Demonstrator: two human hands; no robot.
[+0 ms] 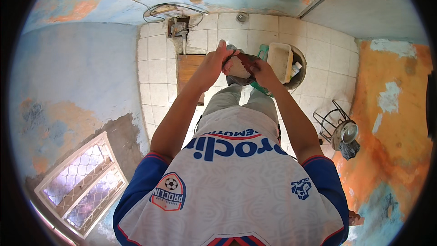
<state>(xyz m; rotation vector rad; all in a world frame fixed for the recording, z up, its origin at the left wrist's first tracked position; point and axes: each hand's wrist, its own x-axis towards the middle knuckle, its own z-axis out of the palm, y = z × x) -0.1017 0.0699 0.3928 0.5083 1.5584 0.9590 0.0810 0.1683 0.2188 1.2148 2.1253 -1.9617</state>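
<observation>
Both hands share one small slab over the tiled floor (318, 45).
Left hand (216, 61) grips the slab (240, 67) from the left, right hand (263, 70) closes on what looks like its dark red wrap; neither is nearer.

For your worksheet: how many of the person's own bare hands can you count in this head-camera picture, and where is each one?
2. The left hand grips the dark reddish object from its left; the right hand holds it from the right, above the tiled floor.

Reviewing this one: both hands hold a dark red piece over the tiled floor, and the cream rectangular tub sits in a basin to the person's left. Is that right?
Not quite. In the head view the cream rectangular tub sits in the basin to the person's right, not the left. The rest stands: left hand and right hand both hold the dark red piece over the tiled floor.
</observation>
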